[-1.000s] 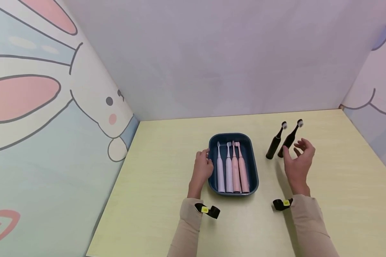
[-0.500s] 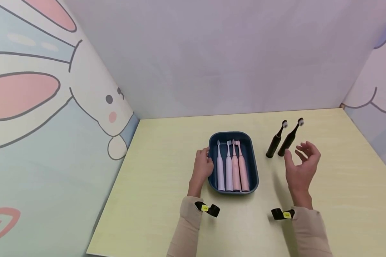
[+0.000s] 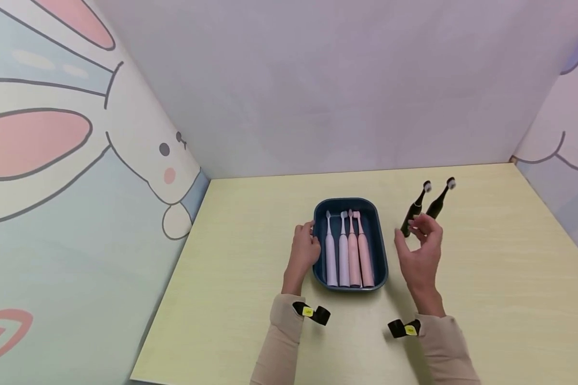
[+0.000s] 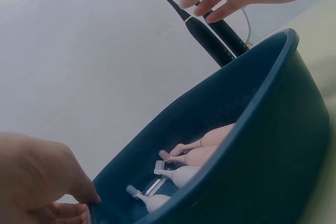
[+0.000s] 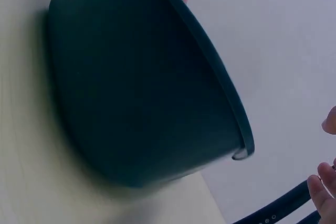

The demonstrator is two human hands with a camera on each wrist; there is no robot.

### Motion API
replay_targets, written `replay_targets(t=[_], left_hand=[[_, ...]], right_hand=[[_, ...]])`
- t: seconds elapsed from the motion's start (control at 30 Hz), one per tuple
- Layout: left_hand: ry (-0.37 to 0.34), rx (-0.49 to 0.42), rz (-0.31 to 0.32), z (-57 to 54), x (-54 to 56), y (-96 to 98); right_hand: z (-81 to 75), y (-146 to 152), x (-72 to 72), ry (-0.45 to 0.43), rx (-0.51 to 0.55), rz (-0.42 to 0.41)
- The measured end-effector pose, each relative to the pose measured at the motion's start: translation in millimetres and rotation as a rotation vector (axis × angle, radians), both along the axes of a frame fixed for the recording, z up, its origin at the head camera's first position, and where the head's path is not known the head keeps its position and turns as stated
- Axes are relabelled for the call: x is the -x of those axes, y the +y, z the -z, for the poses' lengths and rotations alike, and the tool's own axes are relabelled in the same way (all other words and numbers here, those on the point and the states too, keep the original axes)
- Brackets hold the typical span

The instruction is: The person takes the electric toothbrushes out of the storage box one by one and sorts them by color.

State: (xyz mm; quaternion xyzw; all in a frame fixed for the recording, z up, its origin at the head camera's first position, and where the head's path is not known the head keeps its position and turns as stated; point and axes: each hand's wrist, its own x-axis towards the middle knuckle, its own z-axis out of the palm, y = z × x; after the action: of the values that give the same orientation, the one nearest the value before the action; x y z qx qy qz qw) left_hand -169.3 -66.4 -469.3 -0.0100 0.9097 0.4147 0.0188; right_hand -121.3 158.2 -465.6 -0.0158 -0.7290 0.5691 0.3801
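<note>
A dark blue plastic tub [image 3: 384, 262] rests on the table, and my left hand [image 3: 304, 248] grips its left rim. Two pale lilac electric toothbrushes [image 3: 331, 262] and two pink electric toothbrushes [image 3: 354, 262] lie side by side in it, heads away from me. To the right of the tub, two black electric toothbrushes stand upright, a left one [image 3: 413, 209] and a right one [image 3: 437, 205]. My right hand [image 3: 423, 256] is just in front of them, thumb and fingers curved but apart, holding nothing. It hides the lower part of the right black toothbrush.
The pale yellow table [image 3: 241, 256] meets a plain light wall [image 3: 347, 96] at its back edge. A wall with a cartoon rabbit [image 3: 139, 144] flanks it on the left. Each wrist wears a black strap [image 3: 313, 312].
My right hand first drew back slightly from the right black toothbrush, then shifted left toward the left one. My left hand and the tub have stayed put.
</note>
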Motion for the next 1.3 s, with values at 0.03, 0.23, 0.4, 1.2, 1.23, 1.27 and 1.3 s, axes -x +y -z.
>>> replay_targets(t=[0.03,0.23,0.4,1.2,1.23,1.27,1.3], left_hand=[[-0.002,-0.001,0.000,0.1,0.0,0.1],[-0.004,0.001,-0.003,0.3,0.0,0.2],[-0.002,-0.004,-0.005,0.2,0.4,1.2],[0.007,-0.009,0.003,0.3,-1.1,8.4],[0.007,-0.008,0.004,0.2,-1.1,8.4],[0.005,-0.010,0.004,-0.1,-1.4,8.5],[0.004,-0.010,0.004,-0.3,-1.5,8.5]], right_hand=[[-2.3,-4.0,-0.7,0.000,-0.014,-0.014],[1.4,-19.4,3.7,-0.065,-0.048,-0.096],[7.5,-28.6,9.3,-0.177,-0.076,-0.142],[11.2,-70.3,25.2,-0.638,-0.261,-0.447],[11.3,-71.8,26.1,-0.657,-0.276,-0.456],[11.1,-73.5,27.2,-0.671,-0.289,-0.463],[10.7,-75.3,28.0,-0.685,-0.302,-0.471]])
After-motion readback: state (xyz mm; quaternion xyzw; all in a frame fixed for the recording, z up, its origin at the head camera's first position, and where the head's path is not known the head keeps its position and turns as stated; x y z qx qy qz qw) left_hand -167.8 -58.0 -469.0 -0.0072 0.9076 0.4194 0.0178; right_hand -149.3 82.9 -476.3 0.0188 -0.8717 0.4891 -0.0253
